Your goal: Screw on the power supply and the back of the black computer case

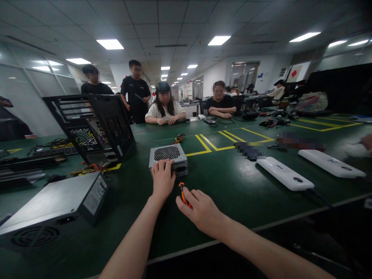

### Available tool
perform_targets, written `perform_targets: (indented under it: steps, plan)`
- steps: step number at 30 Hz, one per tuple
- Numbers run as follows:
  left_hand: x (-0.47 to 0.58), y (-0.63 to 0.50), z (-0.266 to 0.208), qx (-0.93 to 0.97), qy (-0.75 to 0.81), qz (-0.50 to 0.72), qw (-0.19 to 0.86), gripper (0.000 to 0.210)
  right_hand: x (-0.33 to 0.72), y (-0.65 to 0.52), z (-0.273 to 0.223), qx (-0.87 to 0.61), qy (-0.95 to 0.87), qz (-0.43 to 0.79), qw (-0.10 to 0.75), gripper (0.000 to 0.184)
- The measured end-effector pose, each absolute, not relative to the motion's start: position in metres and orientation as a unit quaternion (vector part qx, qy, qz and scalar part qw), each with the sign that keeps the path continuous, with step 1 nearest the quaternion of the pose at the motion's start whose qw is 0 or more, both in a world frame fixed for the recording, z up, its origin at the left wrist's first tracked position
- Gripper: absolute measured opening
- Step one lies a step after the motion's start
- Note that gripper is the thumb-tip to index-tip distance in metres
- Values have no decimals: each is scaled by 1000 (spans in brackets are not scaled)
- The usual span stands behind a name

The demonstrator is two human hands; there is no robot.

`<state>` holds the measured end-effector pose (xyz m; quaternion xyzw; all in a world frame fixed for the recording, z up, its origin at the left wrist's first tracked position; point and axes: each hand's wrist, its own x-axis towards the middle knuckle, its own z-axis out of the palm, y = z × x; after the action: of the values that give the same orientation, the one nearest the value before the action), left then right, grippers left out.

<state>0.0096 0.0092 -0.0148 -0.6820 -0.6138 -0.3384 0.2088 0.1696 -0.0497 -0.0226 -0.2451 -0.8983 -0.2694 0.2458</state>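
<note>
A small grey power supply unit (180,152) with a honeycomb vent on top sits on the green table in front of me. My left hand (163,176) grips its near side, fingers over the top edge and the thumb by the dark socket. In my right hand (200,209) is a screwdriver (181,189) with an orange and black handle, held in closed fingers. Its thin shaft points at the unit's near face; whether the tip touches a screw I cannot tell.
A larger power supply (55,199) lies at the near left, with an open black computer case (113,124) behind it. White power banks (283,174) lie to the right. Yellow tape lines mark the green table (226,186). Several people sit or stand across it.
</note>
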Motion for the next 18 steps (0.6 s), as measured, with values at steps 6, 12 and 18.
perform_targets:
  steps: [6,12,18]
  plan:
    - [0,14,-16,-695,-596,-353,191,38,167,-49,-22,-246,-907,-232,252,20]
    - [-8,16,-16,-705,-589,-348,188,38,172,-41,-8,-124,-924,-294,212,29]
    - [-6,16,-16,-695,-599,-346,194,38,169,-29,-17,-92,-927,-258,255,12]
